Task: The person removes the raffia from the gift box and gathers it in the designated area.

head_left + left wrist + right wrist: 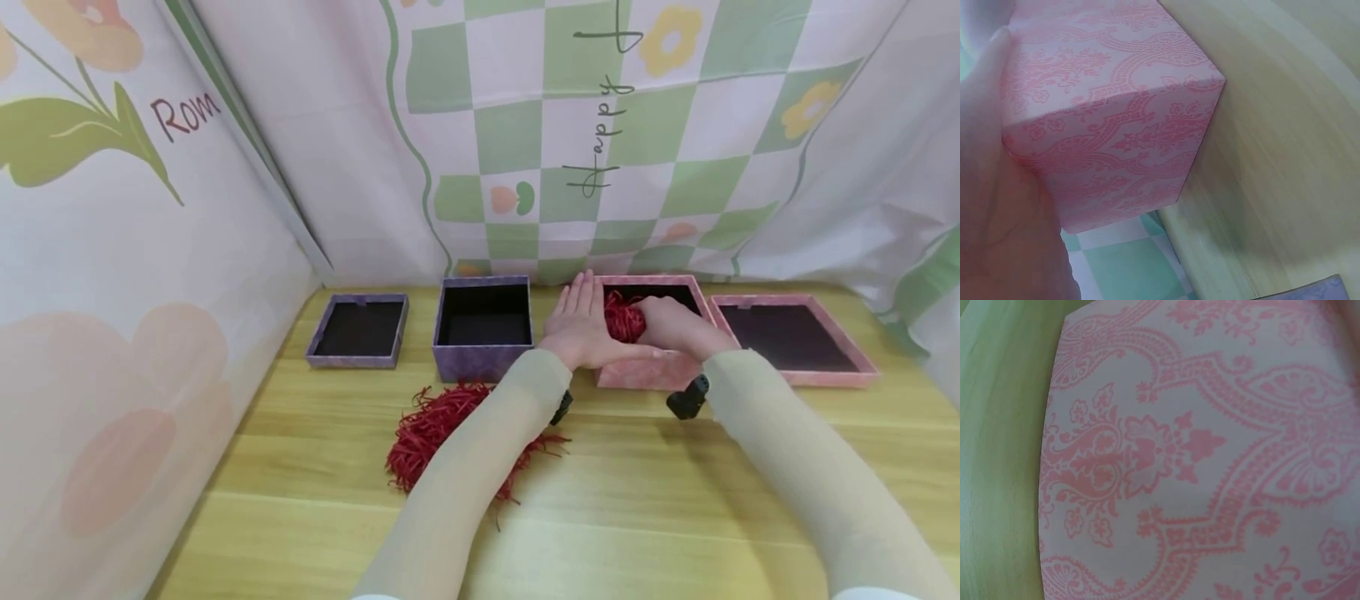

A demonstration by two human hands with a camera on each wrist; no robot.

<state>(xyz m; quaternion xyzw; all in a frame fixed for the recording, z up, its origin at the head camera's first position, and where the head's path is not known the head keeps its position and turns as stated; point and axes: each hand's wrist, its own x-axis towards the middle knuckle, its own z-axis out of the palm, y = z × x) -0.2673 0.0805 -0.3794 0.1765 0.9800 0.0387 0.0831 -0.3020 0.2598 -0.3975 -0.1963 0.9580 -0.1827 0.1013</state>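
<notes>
A pink patterned box [645, 379] with a black inside stands at the right of centre. My left hand [579, 327] lies against its left side with straight fingers, the thumb stretched along the front rim. Up close, the left wrist view has the same hand [997, 212] against the corner of the pink box [1116, 94]. My right hand [678, 323] reaches over the front rim and holds a bunch of red shredded paper [624, 321] inside the box; its fingertips are mostly hidden. Only the patterned box wall [1147, 456] fills most of the right wrist view.
A loose heap of red shredded paper [431, 433] lies on the wooden table [300, 517], partly behind the left forearm. Left of the pink box are a purple box [480, 362] and a shallow purple lid [352, 362]. A pink lid [832, 378] lies to the right.
</notes>
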